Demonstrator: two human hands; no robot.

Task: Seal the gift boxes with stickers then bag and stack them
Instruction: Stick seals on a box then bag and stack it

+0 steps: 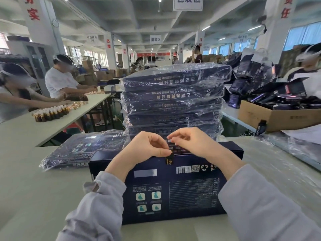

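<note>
Box (173, 188) on table (34, 180) right in front of me, back face toward me: barcode, QR code, recycling mark, four teal icons, fine print too small to read. My left hand (147, 146) pinches a dark-and-gold sticker (169, 160) folded over the box's top edge. My right hand (192, 143) pinches the strip (171, 144) just above it. The stack (173, 94) of bagged boxes just behind blocks the view; its lettering is upside down and glare-blurred. Bagged box (83, 150) lies flat to the left. Overhead sign (188, 2) reads 包装区. Bottles (52, 113) on the left table, carton (278, 119) to the right.
</note>
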